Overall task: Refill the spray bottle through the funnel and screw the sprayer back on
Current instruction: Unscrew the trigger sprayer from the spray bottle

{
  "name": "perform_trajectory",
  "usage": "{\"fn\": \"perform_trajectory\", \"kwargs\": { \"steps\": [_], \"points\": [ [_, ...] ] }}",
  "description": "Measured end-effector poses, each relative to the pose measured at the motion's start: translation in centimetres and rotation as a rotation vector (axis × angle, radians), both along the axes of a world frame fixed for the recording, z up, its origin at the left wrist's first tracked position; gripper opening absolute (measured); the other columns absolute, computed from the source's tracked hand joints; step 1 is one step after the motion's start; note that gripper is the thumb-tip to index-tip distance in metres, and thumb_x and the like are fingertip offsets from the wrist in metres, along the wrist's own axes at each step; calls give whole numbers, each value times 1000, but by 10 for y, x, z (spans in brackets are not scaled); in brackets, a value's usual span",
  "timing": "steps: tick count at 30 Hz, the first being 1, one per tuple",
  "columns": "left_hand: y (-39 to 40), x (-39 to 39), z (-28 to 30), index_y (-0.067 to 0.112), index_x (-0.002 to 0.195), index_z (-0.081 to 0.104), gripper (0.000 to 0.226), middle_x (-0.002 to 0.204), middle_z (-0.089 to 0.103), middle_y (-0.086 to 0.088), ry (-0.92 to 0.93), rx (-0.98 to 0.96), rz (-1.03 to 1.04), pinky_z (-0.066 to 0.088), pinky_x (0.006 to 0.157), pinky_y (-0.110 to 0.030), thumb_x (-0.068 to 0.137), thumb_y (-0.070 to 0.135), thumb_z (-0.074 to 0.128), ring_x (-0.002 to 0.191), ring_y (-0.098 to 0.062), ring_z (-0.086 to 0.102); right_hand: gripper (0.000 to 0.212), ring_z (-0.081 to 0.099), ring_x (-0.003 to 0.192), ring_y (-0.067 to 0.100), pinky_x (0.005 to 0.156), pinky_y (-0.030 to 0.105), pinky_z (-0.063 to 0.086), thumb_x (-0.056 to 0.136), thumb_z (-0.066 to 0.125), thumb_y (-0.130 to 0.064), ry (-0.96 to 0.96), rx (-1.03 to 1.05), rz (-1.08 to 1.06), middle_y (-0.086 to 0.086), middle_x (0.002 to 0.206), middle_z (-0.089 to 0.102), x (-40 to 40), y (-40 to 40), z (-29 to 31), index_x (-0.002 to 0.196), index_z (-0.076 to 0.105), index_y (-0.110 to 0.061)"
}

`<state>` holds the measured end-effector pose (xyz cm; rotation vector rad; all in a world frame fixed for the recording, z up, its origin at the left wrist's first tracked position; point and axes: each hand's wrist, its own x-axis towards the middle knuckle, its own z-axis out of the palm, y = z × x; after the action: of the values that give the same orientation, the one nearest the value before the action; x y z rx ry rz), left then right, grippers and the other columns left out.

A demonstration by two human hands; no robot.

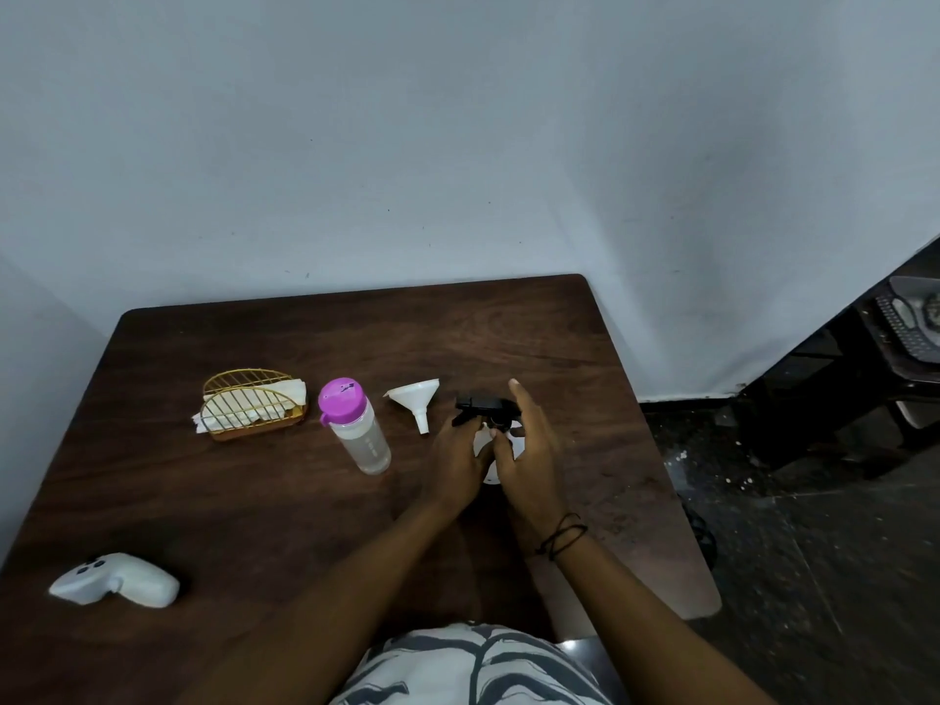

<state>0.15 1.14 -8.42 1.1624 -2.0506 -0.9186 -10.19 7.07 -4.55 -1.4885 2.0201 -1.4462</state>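
Place: you're in a plain room, likely a home.
Bench: dark wood bench [254, 501] against a bare pale wall [458, 145].
Clues: wire napkin holder [252, 404], rough speckled floor [814, 526].

Wooden table [229, 501], napkin holder [254, 405] (wire), bottle [362, 435], funnel [416, 399], controller [118, 581]

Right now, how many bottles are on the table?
2. The bottle with the purple cap stands between the napkin holder and the funnel. The spray bottle is right of the funnel, mostly hidden behind both hands. No others are visible.
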Motion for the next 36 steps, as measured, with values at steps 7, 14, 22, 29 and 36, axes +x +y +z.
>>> {"fn": "perform_trajectory", "kwargs": {
  "steps": [7,14,22,29,36],
  "points": [
    [11,0,-3,34,108,62,21,112,58,29,37,-12,40,51,88,-32,90,29,52,111,-13,57,51,56,113,13,95,28,48,81,77,-17,-37,31,95,2,124,59,-5,-4,-1,126,56,-11],
    [9,-1,-11,20,124,62,30,128,63,-2,-16,32,21,45,99,-37,94,21,58,121,-24,53,44,52,108,-4,89,16,46,83,75,-14,-63,-9,-15,-5,119,57,-5,-7,-5,123,58,-19],
    [7,1,-8,45,117,58,30,108,58,18,40,87,6,53,87,-36,89,44,46,105,-10,57,59,54,120,15,101,36,47,85,61,-1,73,-31,97,-6,134,55,-3,-1,-6,141,47,-14],
    [6,2,-14,34,127,54,41,116,49,7,70,129,40,49,94,-34,89,26,67,109,-17,56,49,52,103,12,86,28,53,80,76,-12,36,28,24,10,120,52,-10,-8,-3,126,60,-13],
    [-1,2,-9,29,119,61,27,115,65,11,-8,73,-72,50,92,-44,93,33,54,113,-17,54,64,54,124,9,103,24,45,88,59,4,-41,-38,78,-5,140,51,-8,0,-3,146,41,-12]
  ]
}}
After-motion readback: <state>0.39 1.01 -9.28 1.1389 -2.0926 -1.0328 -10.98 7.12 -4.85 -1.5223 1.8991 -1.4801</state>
